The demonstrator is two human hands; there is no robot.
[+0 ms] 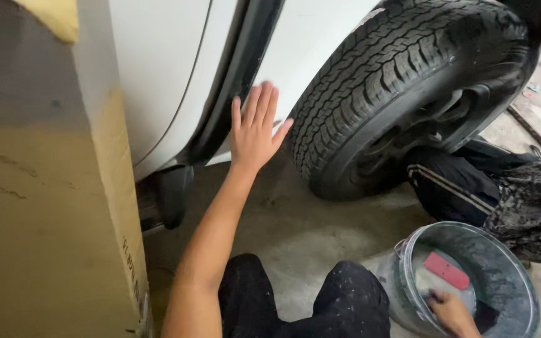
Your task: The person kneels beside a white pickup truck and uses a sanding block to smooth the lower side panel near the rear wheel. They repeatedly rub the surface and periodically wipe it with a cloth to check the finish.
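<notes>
Fingers (259, 106) of the left hand (255, 131) lie spread and flat against the white body panel (295, 50) of a vehicle, just at 9 o'clock of the black tyre (396, 87) and at 3 o'clock of the dark trim strip (239, 69) that runs down the bodywork. The hand grips nothing; the palm only rests on the paint. At 5 o'clock in the head view the right hand (449, 311) reaches down inside a grey bucket (521, 300) on the concrete floor (295, 219), beside a flat red piece (447, 270); whether its fingers close on something there I cannot tell, since the rim and the murky contents hide them. A brown cardboard sheet (39, 206) covers the area at 9 o'clock. Another person's dark clothing (464, 181) shows under the tyre at 3 o'clock. Judging by this, the panel looks clean and dry where it is touched, so the surface seems to be under a check by feel, with any wet work from the bucket not yet brought to it.
</notes>
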